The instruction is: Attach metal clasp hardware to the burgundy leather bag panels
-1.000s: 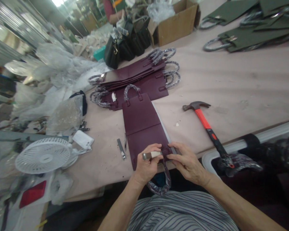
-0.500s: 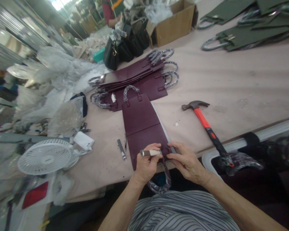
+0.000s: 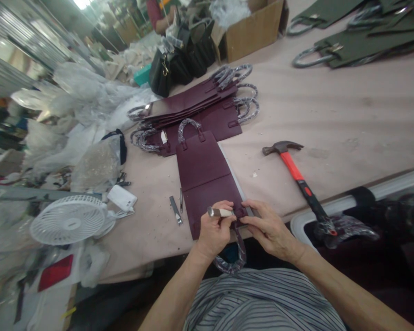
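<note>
My left hand (image 3: 212, 230) grips a small tool with a cream handle (image 3: 221, 212) and a metal end, and its working tip is hidden in my fingers. The tool sits at the near edge of a burgundy leather bag (image 3: 203, 184), which lies flat on the table. My right hand (image 3: 269, 224) holds the bag's near edge and strap tab, beside my left hand. The bag's near handle (image 3: 236, 263), wrapped in clear plastic, hangs over the table edge. Its far handle (image 3: 189, 126) rests on a stack of burgundy bags (image 3: 196, 110).
A red-handled claw hammer (image 3: 294, 172) lies right of the bag. Two small metal tools (image 3: 175, 209) lie to its left. A white fan (image 3: 69, 219), a white device (image 3: 122, 198), plastic sheeting (image 3: 86, 96) and a co-worker's arm (image 3: 160, 27) lie beyond; green bags (image 3: 359, 46) lie far right.
The tool's metal end has swung upward and to the right, with my left hand shifting slightly. My right hand stays on the bag's edge, and the bag has not visibly moved.
</note>
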Tool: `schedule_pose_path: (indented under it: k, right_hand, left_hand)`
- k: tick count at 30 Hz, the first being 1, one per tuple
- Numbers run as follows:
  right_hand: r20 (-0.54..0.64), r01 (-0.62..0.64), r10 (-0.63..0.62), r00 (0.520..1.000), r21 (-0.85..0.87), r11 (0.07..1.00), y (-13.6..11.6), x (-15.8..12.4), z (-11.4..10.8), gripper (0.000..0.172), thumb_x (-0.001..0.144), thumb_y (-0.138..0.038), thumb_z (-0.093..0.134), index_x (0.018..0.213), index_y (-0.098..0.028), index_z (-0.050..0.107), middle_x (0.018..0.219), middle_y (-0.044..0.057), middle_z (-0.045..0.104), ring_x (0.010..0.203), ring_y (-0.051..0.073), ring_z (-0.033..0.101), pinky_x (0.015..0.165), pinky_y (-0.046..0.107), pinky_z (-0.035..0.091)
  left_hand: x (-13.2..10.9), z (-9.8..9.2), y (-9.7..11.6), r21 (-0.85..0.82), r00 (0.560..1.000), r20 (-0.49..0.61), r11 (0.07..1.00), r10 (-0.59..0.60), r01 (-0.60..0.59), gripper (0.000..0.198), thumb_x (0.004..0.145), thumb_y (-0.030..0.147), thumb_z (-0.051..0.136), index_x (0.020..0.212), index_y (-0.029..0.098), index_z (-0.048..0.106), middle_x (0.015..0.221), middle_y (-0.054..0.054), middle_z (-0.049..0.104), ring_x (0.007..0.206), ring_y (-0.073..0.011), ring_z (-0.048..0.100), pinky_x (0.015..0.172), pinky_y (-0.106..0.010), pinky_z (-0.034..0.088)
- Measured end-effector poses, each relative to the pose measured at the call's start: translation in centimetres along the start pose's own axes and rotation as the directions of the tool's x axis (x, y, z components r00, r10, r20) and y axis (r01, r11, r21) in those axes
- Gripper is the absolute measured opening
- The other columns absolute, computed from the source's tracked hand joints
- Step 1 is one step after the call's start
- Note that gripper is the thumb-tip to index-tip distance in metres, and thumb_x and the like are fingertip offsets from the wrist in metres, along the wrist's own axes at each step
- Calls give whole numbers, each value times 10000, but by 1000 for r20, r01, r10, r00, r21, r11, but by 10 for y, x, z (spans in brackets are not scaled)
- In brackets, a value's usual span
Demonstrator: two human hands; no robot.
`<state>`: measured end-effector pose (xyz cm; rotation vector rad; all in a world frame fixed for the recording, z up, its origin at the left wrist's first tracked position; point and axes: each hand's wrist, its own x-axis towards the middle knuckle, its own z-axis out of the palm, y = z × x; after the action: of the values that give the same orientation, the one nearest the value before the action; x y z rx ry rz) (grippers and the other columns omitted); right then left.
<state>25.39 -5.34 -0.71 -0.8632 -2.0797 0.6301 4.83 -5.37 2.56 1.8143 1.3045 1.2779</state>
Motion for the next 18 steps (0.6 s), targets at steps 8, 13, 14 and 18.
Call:
schedule_pose_path:
  k: [8,13,14,18]
  right_hand:
    - [98,-3,12,995,-95,996,-11,-14,-13,484,888,-23,457,1292,-240,610,1402,146,493,1296,286,474,1011,534,481]
    - [164,-7,35,986,-168,986,-14,-12,-15,495,861,-25,471,1289,-220,626,1416,166,464,1313,319,449,1080,610,391]
    - [176,-9,43,984,-191,982,-15,-10,-14,496,858,-27,473,1290,-218,628,1423,170,457,1325,327,440,1091,625,369]
    - [200,-29,75,977,-223,974,-15,-1,-9,476,857,-32,468,1265,-215,633,1444,172,439,1349,333,419,1106,649,329]
  left_hand:
    - [7,-7,1,-99,993,36,989,-109,112,94,843,100,653,892,172,687,996,-83,750,970,-201,723,914,-352,587]
    - [7,-8,1,-95,989,34,984,-146,149,103,835,100,648,893,173,693,1001,-85,754,967,-208,726,920,-363,585]
    - [7,-8,0,-96,988,34,983,-152,155,103,836,102,648,895,173,694,1004,-87,753,970,-210,725,924,-367,584]
    - [7,-7,1,-108,987,30,982,-155,158,102,836,108,648,897,174,695,1007,-84,753,973,-210,727,931,-372,584]
